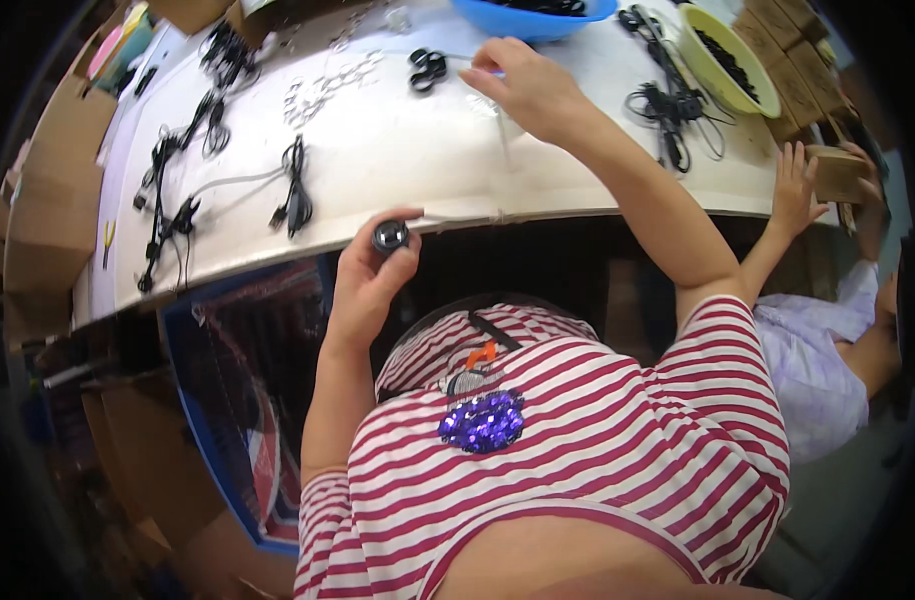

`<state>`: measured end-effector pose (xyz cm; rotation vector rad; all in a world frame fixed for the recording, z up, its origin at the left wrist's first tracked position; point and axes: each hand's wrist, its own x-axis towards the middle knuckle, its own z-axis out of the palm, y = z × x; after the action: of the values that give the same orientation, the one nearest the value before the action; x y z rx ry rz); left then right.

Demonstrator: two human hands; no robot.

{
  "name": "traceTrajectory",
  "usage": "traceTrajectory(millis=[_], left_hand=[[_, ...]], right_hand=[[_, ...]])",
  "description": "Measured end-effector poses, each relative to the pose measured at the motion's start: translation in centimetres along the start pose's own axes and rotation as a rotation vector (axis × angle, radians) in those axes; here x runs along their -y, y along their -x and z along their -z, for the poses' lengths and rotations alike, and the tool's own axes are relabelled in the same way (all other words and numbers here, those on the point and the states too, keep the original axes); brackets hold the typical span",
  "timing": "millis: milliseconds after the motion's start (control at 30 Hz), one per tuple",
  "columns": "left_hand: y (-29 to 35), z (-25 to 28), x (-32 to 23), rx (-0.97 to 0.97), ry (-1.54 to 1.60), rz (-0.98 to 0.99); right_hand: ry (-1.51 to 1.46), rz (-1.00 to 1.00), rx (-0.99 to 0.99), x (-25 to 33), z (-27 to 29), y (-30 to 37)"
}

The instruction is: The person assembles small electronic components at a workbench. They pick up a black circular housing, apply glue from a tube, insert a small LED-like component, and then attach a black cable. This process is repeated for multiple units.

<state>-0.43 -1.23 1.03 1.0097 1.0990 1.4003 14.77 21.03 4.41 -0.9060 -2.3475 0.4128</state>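
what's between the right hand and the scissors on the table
Nothing visible. The right hand reaches over bare white table with the black scissors just beside its fingertips. The left hand holds a small black round part at the table's near edge, out of the way.

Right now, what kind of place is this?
Probably a small assembly or packing workshop: a white worktable strewn with bundled black cables, a blue plastic bowl of black parts, and brown cardboard boxes stacked alongside.
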Motion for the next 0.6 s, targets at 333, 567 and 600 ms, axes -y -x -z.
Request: traceTrajectory(millis=[333, 567, 600], left_hand=[[-0.3, -0.9, -0.6, -0.060, 0.351, -0.169], [-0.5, -1.3, -0.7, -0.016, 0.236, -0.285], [-0.5, -1.4, -0.7, -0.012, 0.210, -0.310]], right_hand=[[-0.566, 0.009, 0.778, 2.9, -8.9, 15.6], [-0.688, -0.381, 1.131, 0.8, -14.2, 15.3], [-0.632, -0.377, 1.132, -0.4, -15.2, 16.0]])
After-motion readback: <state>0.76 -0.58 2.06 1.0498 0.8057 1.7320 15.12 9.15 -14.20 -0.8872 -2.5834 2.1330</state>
